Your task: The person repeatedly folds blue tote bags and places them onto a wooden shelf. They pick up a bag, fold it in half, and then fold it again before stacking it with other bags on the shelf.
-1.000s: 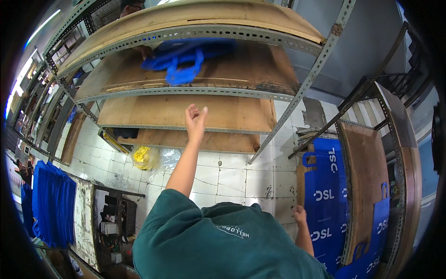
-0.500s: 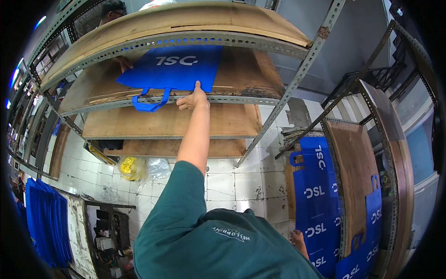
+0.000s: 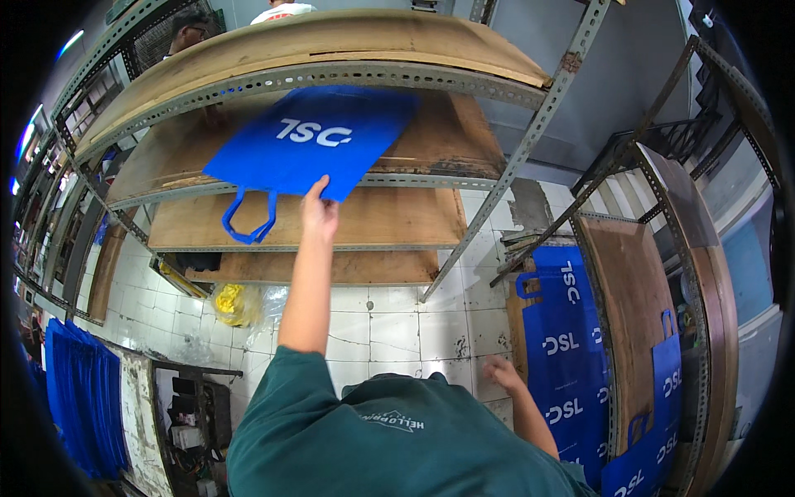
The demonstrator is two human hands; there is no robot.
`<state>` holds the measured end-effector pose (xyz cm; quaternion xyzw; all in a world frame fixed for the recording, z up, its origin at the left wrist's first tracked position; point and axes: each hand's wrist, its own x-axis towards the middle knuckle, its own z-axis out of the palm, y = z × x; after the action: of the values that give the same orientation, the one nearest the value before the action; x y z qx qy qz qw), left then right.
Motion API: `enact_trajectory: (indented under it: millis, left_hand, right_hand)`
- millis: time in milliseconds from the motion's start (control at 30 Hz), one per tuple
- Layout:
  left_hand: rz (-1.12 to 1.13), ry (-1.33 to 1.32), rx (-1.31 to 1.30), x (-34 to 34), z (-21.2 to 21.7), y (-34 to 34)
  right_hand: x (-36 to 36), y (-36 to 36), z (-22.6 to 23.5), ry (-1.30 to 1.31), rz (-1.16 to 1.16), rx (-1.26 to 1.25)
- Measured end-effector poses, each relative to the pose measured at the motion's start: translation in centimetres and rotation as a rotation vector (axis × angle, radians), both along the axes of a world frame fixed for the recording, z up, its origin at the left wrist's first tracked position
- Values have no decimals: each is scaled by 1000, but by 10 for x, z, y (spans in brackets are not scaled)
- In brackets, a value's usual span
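A flat blue tote bag [image 3: 277,161] with white lettering lies partly on the upper-middle wooden shelf, its near edge jutting out past the metal rail. Its blue loop handle [image 3: 250,238] hangs below that edge. My left hand [image 3: 320,211] grips the bag at its near right corner, thumb on top and fingers beneath. Over the white tile floor, beside the right-hand shelf, my right hand [image 3: 502,374] is empty, with its fingers loosely bent and apart.
The metal rack's top shelf [image 3: 389,41] overhangs the bag. More blue bags [image 3: 563,344] lie at right beside another wooden shelf [image 3: 625,290]. A stack of blue bags [image 3: 83,398] stands lower left. Yellow material in plastic [image 3: 234,304] sits on the floor. Another person [image 3: 190,31] is behind the rack.
My left hand has drawn the bag toward me and to the left, tilting it off the shelf edge. My right hand has come forward from my side. The other person's hand has left the bag.
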<state>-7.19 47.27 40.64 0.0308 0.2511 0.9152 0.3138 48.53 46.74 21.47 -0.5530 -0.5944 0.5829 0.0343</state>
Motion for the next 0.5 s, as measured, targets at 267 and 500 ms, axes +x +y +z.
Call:
enact_trajectory:
  millis: [267,500]
  left_hand:
    - [17,324,96,67,70,-181]
    - [-432,344,377,117,66,-255]
  right_hand:
    - [-148,65,143,620,-124,-199]
    - [-179,86,176,1073,-106,-571]
